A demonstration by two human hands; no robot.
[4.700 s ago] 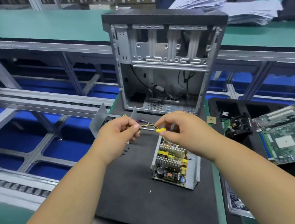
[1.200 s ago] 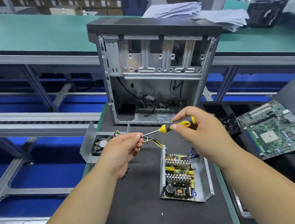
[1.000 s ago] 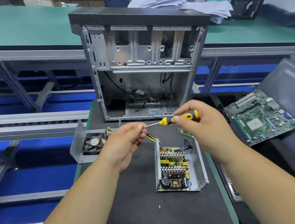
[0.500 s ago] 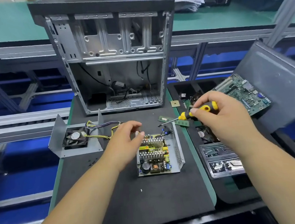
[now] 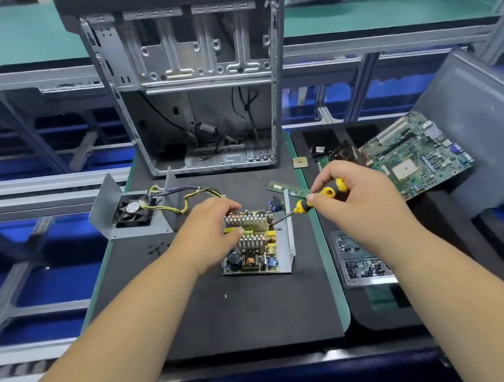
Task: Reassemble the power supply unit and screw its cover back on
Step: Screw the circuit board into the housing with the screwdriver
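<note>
Left hand (image 5: 209, 227) grips the open power supply (image 5: 255, 247) while right hand (image 5: 357, 200) pinches the screwdriver (image 5: 311, 201), tip at the board; likely fastening it, next seating the tip squarely

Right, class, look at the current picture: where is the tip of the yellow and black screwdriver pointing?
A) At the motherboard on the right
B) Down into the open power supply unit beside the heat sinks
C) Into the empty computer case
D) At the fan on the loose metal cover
B: the right hand holds the screwdriver angled so its tip sits inside the open power supply unit, right of the heat sinks.
</note>
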